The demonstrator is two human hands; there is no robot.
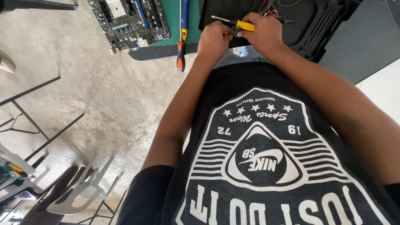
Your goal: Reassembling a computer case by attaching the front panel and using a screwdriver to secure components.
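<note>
Here the view looks straight down the person's chest, over a dark printed shirt (266,158), to the near edge of a table (160,52). Both hands meet at that edge, over a black plastic casing (300,21) that lies flat on the table. The right hand (264,31) is wrapped around a small screwdriver with a yellow handle (245,26); its grip is closed on the handle, and the thin metal shaft sticks out toward the left, over the left hand. The left hand (214,39) is curled into a tight grip just beside the right one, knuckles touching it, and pinches something small and green (236,30) between the two hands; what that piece is cannot be told.

To the left of the hands, a larger screwdriver with an orange-and-black handle and blue-yellow shank (182,39) lies across a green mat (175,21), its handle hanging past the table edge. Further left on the mat sits a bare computer motherboard (129,21). Thin wires (271,6) show at the top of the casing, behind the right hand.

Below the table lies a grey concrete floor (104,96), with folding chair frames (75,187) at the lower left.
</note>
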